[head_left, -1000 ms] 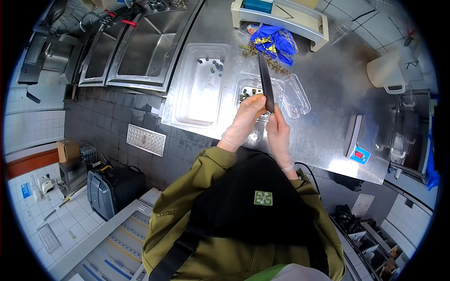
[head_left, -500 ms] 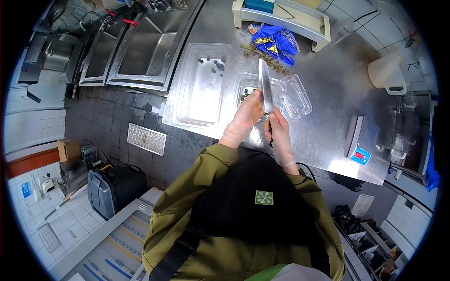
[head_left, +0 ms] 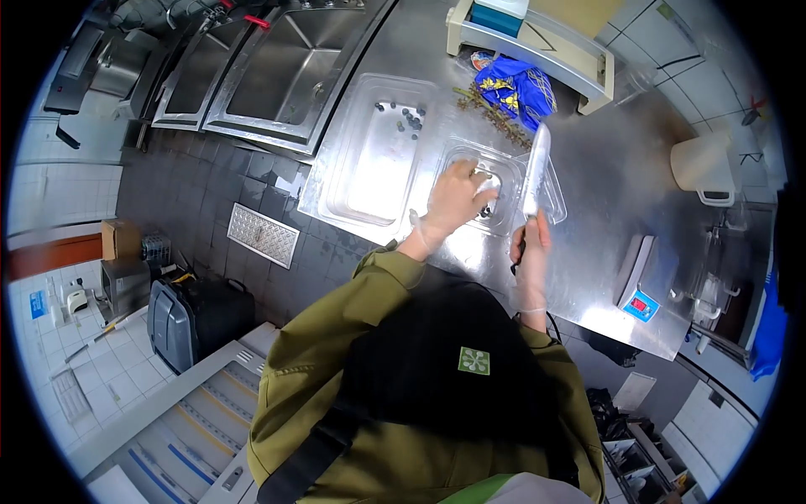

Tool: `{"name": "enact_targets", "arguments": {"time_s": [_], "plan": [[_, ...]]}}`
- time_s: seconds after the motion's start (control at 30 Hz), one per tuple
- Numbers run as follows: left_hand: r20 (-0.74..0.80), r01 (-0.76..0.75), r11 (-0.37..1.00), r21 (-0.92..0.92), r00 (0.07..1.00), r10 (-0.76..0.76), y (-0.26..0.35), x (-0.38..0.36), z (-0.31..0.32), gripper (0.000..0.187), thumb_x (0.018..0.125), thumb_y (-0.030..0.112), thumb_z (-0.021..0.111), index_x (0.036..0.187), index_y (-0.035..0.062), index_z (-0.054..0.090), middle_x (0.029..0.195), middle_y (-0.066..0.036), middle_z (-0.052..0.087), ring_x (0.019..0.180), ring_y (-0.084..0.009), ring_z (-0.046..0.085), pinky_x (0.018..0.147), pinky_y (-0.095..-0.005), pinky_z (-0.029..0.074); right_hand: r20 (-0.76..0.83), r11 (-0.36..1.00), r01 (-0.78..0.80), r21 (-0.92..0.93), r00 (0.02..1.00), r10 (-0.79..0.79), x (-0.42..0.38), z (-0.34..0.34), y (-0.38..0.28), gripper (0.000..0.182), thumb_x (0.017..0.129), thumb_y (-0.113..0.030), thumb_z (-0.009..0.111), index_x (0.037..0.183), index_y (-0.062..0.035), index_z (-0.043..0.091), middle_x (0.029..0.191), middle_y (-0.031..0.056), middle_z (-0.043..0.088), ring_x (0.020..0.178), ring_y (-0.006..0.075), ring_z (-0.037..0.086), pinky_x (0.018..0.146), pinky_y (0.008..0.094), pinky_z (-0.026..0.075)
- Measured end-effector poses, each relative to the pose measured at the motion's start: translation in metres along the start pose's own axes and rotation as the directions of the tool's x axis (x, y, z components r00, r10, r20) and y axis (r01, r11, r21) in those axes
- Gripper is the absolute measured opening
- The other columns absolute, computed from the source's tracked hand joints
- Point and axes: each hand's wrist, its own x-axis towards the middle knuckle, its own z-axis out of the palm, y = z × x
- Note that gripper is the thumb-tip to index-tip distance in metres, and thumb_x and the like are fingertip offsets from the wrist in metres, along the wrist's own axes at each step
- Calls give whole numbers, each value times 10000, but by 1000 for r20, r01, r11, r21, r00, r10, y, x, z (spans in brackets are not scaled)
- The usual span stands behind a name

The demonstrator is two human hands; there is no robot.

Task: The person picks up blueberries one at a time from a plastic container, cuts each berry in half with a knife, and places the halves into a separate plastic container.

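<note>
My left hand [head_left: 456, 198], in a clear glove, hovers over a small clear plastic container [head_left: 512, 220], its curled fingers and thumb apart. A few dark round berries [head_left: 485, 212] show in that container; the hand hides part of the inside. Gripped by the handle in my gloved right hand [head_left: 532, 242] is a kitchen knife [head_left: 537, 170], its wide blade pointing away from me. Under the blade lies a clear lid [head_left: 555, 202], to the right of the container. A larger clear tub [head_left: 332, 189] on the left holds several dark berries [head_left: 409, 118] near its far end.
Bare fruit stalks [head_left: 495, 118] and a blue plastic bag [head_left: 525, 88] lie at the back of the steel table [head_left: 604, 168], before a cream-coloured rack [head_left: 571, 63]. To the right are a digital scale [head_left: 640, 290] and a white jug [head_left: 702, 168]. Steel sinks [head_left: 281, 76] adjoin on the left.
My hands have moved apart. The left has come off the knife and shifted over the small container; the right has carried the knife to the right. The camera view has turned slightly.
</note>
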Motion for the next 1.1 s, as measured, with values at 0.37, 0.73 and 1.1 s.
{"name": "enact_targets", "arguments": {"time_s": [0.37,0.73,1.1], "plan": [[77,303,897,323,936,-344,-161,38,-19,184,822,113,527,962,88,645,977,-156,606,866,-356,608,766,-416,496,-13,999,50,-5,999,-50,-14,-6,-20,390,950,-177,436,1314,-39,409,565,-26,405,420,43,329,381,189,256],[94,132,952,277,982,-163,-202,38,-3,127,726,13,574,838,19,632,874,-153,627,780,-327,617,731,-384,504,-37,999,14,-32,999,-16,-22,2,-28,399,953,-183,420,1323,-34,407,561,-31,406,428,44,338,386,189,260],[87,56,949,-310,996,-31,-21,31,-27,181,777,-27,572,936,30,635,926,-139,655,813,-282,649,695,-316,501,61,999,-30,43,998,28,-16,4,-21,433,962,-182,428,1358,-26,352,596,-19,418,445,46,344,392,191,269]]}}
